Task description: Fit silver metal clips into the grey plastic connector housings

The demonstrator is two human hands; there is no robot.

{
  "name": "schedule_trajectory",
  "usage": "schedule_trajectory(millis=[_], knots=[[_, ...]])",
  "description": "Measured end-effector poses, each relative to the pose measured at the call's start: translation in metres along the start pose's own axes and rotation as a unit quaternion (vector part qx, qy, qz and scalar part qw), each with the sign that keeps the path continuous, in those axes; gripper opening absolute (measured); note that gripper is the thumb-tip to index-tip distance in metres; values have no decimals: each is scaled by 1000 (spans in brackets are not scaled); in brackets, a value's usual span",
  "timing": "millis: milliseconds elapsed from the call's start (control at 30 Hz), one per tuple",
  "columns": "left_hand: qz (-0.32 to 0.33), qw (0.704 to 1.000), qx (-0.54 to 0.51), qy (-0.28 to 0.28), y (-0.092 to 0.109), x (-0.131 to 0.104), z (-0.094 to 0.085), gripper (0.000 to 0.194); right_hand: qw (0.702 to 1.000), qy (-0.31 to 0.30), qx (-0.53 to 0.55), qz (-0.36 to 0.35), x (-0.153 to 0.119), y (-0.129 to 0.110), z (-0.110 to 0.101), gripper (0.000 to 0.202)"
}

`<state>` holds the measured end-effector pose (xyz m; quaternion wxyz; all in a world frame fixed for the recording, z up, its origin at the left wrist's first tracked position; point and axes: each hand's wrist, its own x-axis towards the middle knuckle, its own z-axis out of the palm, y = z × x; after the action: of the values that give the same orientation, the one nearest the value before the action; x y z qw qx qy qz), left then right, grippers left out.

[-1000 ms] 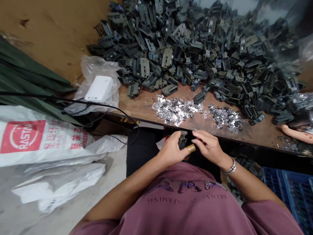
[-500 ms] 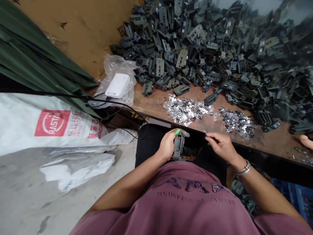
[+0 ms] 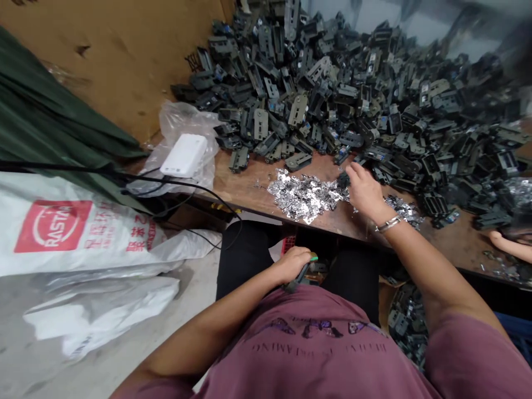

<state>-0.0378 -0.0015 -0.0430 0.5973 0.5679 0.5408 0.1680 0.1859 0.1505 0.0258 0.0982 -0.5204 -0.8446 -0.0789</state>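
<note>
My left hand [image 3: 294, 264] is low in front of my shirt, its fingers wrapped round a dark plastic part [image 3: 300, 277]; a bit of green and yellow shows at the fingertips. Over the wooden table [image 3: 249, 183], my right hand [image 3: 363, 188] has its fingers bent onto a dark grey piece at the near edge of the heap of dark plastic parts [image 3: 299, 111]. Just left of that hand lies a pile of shiny metal pieces [image 3: 307, 194]. A second metal pile [image 3: 405, 210] is partly hidden behind my right wrist.
A white power bank [image 3: 185, 155] rests on clear plastic at the left, with black cables below it. A white printed sack [image 3: 54, 221] lies at far left. Another person's hand [image 3: 502, 241] is at the right table edge. Under the table are more dark parts [image 3: 409, 327].
My right hand has moved up and forward from the table edge to the heap and now holds a dark piece. My left hand has lowered and tilted its part. The view has shifted slightly.
</note>
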Motion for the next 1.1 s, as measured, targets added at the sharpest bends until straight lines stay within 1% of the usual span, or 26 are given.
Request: schedule_trajectory(millis=[67, 133, 167, 233, 300, 333, 367, 400, 433, 467, 500, 533, 567, 600, 633, 667, 700, 767, 800, 833, 900, 967, 1000, 1033, 1100], knots=[[-1, 999, 34, 34, -9, 11, 7, 32, 996, -51, -53, -41, 14, 1, 4, 52], [4, 997, 55, 61, -14, 18, 13, 31, 992, -80, -78, -65, 24, 5, 8, 38], [9, 995, 66, 69, -15, 19, 15, 32, 991, -83, -84, -69, 26, 8, 9, 31], [30, 994, 80, 73, -15, 20, 18, 42, 990, -76, -91, -71, 25, 13, 8, 27], [53, 996, 52, 52, -12, 19, 19, 52, 992, -40, -82, -82, 13, 13, 4, 28], [54, 998, 3, 33, -11, 18, 19, 54, 993, -16, -72, -93, 3, 10, 1, 30], [47, 996, -72, 11, -8, 16, 19, 56, 992, 13, -59, -109, -10, 3, -3, 32], [34, 986, -165, -14, -5, 14, 18, 58, 990, 34, -46, -130, -24, -5, -8, 34], [20, 964, -262, -42, -2, 12, 17, 59, 987, 41, -38, -149, -41, -16, -12, 34], [8, 934, -352, -66, 2, 9, 16, 59, 982, 42, -28, -180, -58, -28, -15, 33], [4, 902, -422, -85, 6, 7, 15, 58, 970, 52, -3, -235, -75, -40, -19, 32], [4, 878, -469, -99, 11, 4, 14, 57, 958, 60, 22, -279, -90, -51, -21, 32], [1, 862, -497, -101, 16, 1, 13, 53, 945, 75, 58, -312, -103, -60, -22, 30], [-1, 855, -509, -97, 20, -2, 13, 51, 939, 83, 89, -323, -114, -65, -22, 29], [-3, 855, -511, -89, 25, -4, 13, 49, 937, 94, 118, -314, -120, -66, -20, 29], [-4, 859, -506, -80, 29, -6, 13, 47, 942, 108, 140, -284, -123, -63, -18, 30], [-3, 864, -498, -73, 33, -7, 14, 47, 952, 121, 152, -234, -123, -57, -15, 32], [-1, 872, -486, -56, 39, -8, 16, 49, 976, 131, 144, -102, -113, -38, -9, 34], [-1, 875, -481, -43, 42, -8, 18, 50, 985, 112, 125, -36, -106, -28, -6, 32], [-2, 878, -478, -29, 45, -8, 19, 50, 992, 75, 99, 16, -98, -18, -4, 30], [-3, 884, -467, 5, 49, -9, 22, 50, 995, -23, 54, 80, -82, -4, -2, 25], [4, 894, -446, 35, 52, -9, 23, 49, 989, -101, 29, 105, -70, 4, 0, 22], [10, 902, -429, 47, 53, -9, 23, 48, 986, -124, 26, 111, -67, 5, 0, 22], [19, 911, -409, 57, 53, -10, 23, 46, 984, -137, 26, 114, -65, 6, 0, 21], [38, 929, -360, 76, 52, -10, 22, 41, 981, -143, 42, 123, -67, 3, -1, 18]])
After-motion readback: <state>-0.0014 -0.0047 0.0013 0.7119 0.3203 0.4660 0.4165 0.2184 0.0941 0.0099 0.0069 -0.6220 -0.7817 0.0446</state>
